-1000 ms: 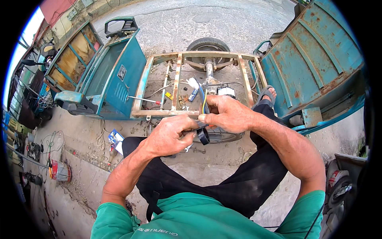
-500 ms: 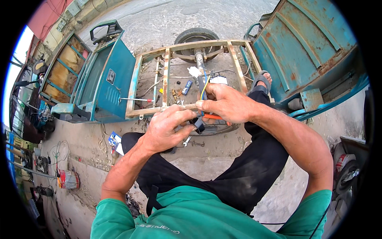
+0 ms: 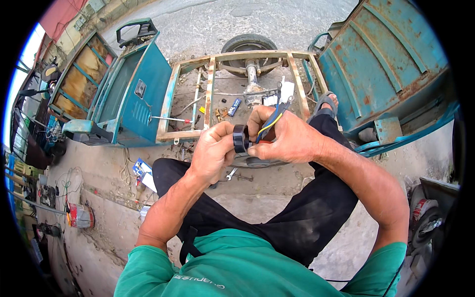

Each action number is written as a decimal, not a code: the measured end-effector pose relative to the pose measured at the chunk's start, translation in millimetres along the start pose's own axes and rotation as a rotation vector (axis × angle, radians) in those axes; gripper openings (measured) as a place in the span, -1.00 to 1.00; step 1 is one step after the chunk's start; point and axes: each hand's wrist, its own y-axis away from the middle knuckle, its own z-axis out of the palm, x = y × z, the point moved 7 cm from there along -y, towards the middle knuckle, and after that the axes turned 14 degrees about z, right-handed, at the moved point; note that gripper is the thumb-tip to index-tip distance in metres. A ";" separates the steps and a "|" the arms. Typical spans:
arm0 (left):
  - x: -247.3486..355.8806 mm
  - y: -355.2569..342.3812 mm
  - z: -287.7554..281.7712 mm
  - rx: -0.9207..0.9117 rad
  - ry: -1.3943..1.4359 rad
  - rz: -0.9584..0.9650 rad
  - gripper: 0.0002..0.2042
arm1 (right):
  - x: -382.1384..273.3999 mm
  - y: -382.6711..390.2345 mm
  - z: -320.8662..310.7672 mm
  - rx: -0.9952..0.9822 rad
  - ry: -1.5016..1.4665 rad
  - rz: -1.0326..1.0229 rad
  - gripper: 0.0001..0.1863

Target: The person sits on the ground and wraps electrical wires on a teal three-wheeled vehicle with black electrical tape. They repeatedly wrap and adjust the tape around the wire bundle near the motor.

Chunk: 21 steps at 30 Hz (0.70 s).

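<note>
In front of me, my left hand (image 3: 213, 151) is closed around a roll of black electrical tape (image 3: 240, 138), held on edge. My right hand (image 3: 294, 138) pinches a bundle of wires (image 3: 273, 120), with blue, yellow and dark strands, close beside the roll. A bit of something orange (image 3: 265, 142) shows at the right fingertips; the rest of it is hidden. Both hands are almost touching, just before the near bar of a rusty metal frame (image 3: 185, 134).
Beyond the frame bars lies a wheel (image 3: 250, 43) with an axle (image 3: 252, 74). Teal body panels stand left (image 3: 136, 106) and right (image 3: 376, 59). A screwdriver (image 3: 170, 119) rests across the frame. A wrench (image 3: 231, 173) lies on the ground; a bucket (image 3: 80, 216) stands at left.
The tape roll has come up into plain view, turned on edge in my left hand. In my right hand, the wires now lean up and right, and less of the orange thing shows.
</note>
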 end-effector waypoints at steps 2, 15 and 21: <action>-6.0 3.3 0.1 0.059 0.045 -0.083 -0.92 | 1.6 0.3 2.4 0.052 0.096 0.001 -0.62; 2.7 9.4 4.9 -0.081 -0.124 -0.052 -0.84 | -11.8 8.9 1.3 0.330 0.244 -0.063 -0.70; 18.3 7.4 10.4 -0.136 -0.615 0.206 -0.87 | 4.9 -5.5 -1.5 0.294 0.373 0.229 -0.63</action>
